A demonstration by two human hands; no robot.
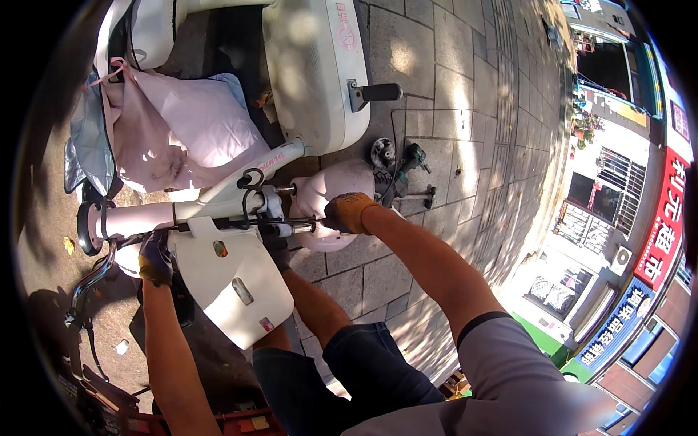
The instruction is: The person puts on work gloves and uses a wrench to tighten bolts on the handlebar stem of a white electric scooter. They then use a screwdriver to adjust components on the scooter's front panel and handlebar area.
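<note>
A white and pale pink scooter (313, 58) lies on its side on the pavement. My right hand (351, 214), in an orange and dark work glove, is closed beside the pink mudguard (331, 190), at the end of a thin dark rod (254, 222). What sits in its fingers is hidden. At the steering end, my left hand (155, 263), also gloved, curls up against the scooter's front, next to the pink steering tube (138, 221). Its grip is partly covered. Between my arms sits a white front panel (229, 291) with oval cutouts.
A green power tool (414, 157), a round metal part (383, 152) and a hammer (425, 196) lie on the paving beyond the mudguard. A pink cloth cover (182, 131) drapes over the scooter. Bent handlebars (83, 283) stick out at left. Shopfronts (582, 218) line the right.
</note>
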